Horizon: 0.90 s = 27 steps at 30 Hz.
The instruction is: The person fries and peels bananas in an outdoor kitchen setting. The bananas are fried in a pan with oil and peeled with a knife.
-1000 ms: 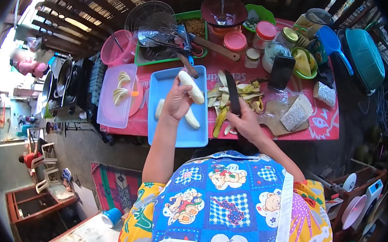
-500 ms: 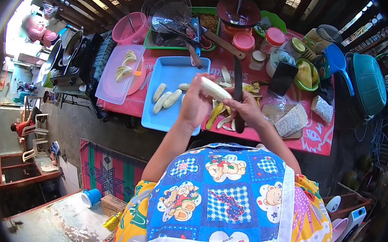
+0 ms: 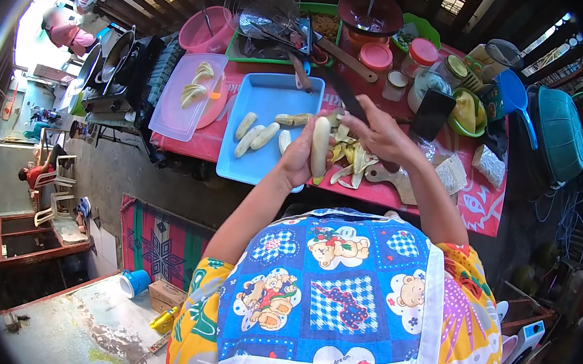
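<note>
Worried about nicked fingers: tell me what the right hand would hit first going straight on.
Probably the peeled banana held upright in the left hand: the right hand aims its fingertips at the banana's top end, close or touching, depth unclear. Its knife angles away from both.

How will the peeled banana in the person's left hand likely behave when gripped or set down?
With its skin off, the peeled banana is probably soft, slippery and easily bruised in the left hand. Being rounded, it may roll slightly on the blue tray.

The right hand (image 3: pixel 379 131) hides the knife (image 3: pixel 346 95) handle.
</note>
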Tool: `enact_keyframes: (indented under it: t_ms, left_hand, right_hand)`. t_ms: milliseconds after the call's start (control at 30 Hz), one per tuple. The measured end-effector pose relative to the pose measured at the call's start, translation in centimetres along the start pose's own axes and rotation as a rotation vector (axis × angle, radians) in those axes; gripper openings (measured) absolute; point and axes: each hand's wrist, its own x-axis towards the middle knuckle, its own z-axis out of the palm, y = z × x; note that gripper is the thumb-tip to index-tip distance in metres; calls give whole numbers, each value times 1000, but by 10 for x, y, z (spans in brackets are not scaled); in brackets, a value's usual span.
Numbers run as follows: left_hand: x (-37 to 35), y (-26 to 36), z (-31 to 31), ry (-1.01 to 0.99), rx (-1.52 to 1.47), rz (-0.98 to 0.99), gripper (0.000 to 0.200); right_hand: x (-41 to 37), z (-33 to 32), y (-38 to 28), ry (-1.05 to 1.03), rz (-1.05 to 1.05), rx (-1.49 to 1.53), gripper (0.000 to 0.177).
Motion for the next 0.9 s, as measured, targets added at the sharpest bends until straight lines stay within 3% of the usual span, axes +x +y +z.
enact_keyframes:
  t_ms: [67, 133, 267, 433, 500, 900]
  left_hand:
    - [6, -11, -14, -38, -176, 70, 34]
    - [7, -12, -16, 52, -440, 151, 32]
    - [13, -7, -13, 410, -321, 306, 24]
    - [11, -7, -22, 424, -386, 326, 24]
    - [12, -7, -13, 544, -401, 377, 24]
    - [8, 4, 0, 446, -502, 475, 28]
  right_hand:
    - [-17, 17, 9, 129, 165, 116, 25]
    - [-38, 45, 15, 150, 105, 97, 19]
    - [-64, 85, 24, 142, 200, -64, 23]
    - [-73, 99, 9, 109, 297, -295, 27]
    - [-77, 105, 9, 116, 257, -309, 26]
    - [-74, 102, -2, 103, 289, -329, 26]
